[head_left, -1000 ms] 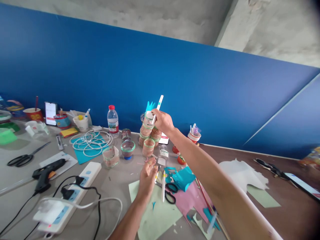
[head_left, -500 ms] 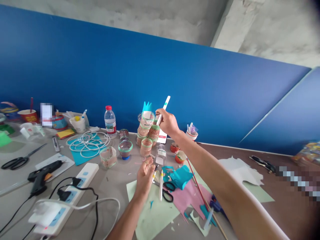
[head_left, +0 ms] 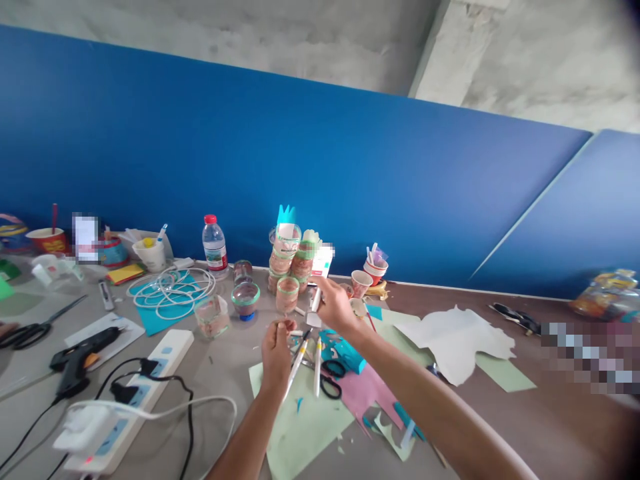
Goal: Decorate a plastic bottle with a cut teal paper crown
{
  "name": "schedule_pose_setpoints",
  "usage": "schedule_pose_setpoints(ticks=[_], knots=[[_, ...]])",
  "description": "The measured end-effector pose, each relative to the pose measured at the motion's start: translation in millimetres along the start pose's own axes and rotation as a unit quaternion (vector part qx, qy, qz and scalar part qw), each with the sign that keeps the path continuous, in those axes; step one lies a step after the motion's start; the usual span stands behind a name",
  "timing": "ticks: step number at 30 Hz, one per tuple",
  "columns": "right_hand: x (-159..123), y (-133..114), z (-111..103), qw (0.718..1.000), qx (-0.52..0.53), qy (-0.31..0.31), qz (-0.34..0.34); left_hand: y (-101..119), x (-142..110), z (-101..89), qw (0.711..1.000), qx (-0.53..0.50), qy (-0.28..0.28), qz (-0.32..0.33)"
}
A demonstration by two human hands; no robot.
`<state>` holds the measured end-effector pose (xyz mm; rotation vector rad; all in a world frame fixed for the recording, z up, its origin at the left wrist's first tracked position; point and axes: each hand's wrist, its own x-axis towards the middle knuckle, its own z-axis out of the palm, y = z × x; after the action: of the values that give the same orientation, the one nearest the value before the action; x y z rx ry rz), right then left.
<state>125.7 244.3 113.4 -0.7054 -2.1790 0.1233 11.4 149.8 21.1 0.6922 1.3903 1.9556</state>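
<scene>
My right hand [head_left: 336, 305] is closed around a white marker [head_left: 314, 305], held tilted in front of the stacked cups. Lower and to its left, my left hand [head_left: 277, 350] is closed, its thumb and fingers pinched together; a small white piece shows at the fingertips, too small to name. Just behind stands a clear cup with a reddish-brown band [head_left: 287, 295]. Stacked decorated cups [head_left: 281, 260] with a blue paper crown [head_left: 286, 215] rise further back. Two white pens [head_left: 317, 370] and black-handled scissors [head_left: 331, 385] lie by my left hand on pale green paper [head_left: 305, 427].
A power strip [head_left: 163, 373] with cables and a black glue gun [head_left: 83, 357] lie at left. A red-capped bottle [head_left: 215, 250] stands at the back. Cut pink paper [head_left: 367, 397] and white paper [head_left: 450, 340] lie to the right. Another person's hand [head_left: 6, 329] shows at far left near scissors.
My right hand has come down with the marker, from beside the stacked cups toward my left hand. My left hand's fingers, loosely spread before, are now closed.
</scene>
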Motion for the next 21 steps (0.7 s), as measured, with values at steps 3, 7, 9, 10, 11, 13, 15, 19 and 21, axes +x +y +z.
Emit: schedule_pose_setpoints(ticks=[3,7,9,10,11,13,15,19,21], knots=[[-2.5,-3.2,16.1,0.998,-0.041,-0.045,-0.028,1.3,3.6,-0.9,1.0,-0.025,0.012,0.01],[-1.5,-9.9,36.7,0.995,-0.058,-0.076,-0.039,1.1,6.7,-4.1,0.998,-0.053,0.031,0.021],[-3.0,-11.6,45.7,0.993,-0.067,-0.093,-0.035,0.1,6.9,-5.6,0.997,-0.055,0.039,0.025],[-4.0,-11.8,49.4,0.992,-0.073,-0.103,-0.031,-0.3,6.7,-5.9,0.998,-0.049,0.041,0.024],[-5.0,-11.6,52.5,0.99,-0.078,-0.111,-0.025,-0.3,6.3,-6.1,0.998,-0.04,0.045,0.022],[-6.3,-10.2,56.7,0.989,-0.088,-0.119,-0.012,0.8,5.1,-5.5,0.998,-0.026,0.052,0.012],[-6.9,-8.5,58.6,0.987,-0.097,-0.125,-0.001,3.2,3.7,-4.4,0.998,-0.023,0.05,0.0],[-6.7,-7.0,60.0,0.98,-0.125,-0.154,0.031,7.9,1.2,-2.2,0.998,-0.032,0.049,-0.01],[-6.3,-7.1,61.1,0.976,-0.135,-0.165,0.041,8.4,0.8,-1.5,0.998,-0.041,0.051,-0.01]])
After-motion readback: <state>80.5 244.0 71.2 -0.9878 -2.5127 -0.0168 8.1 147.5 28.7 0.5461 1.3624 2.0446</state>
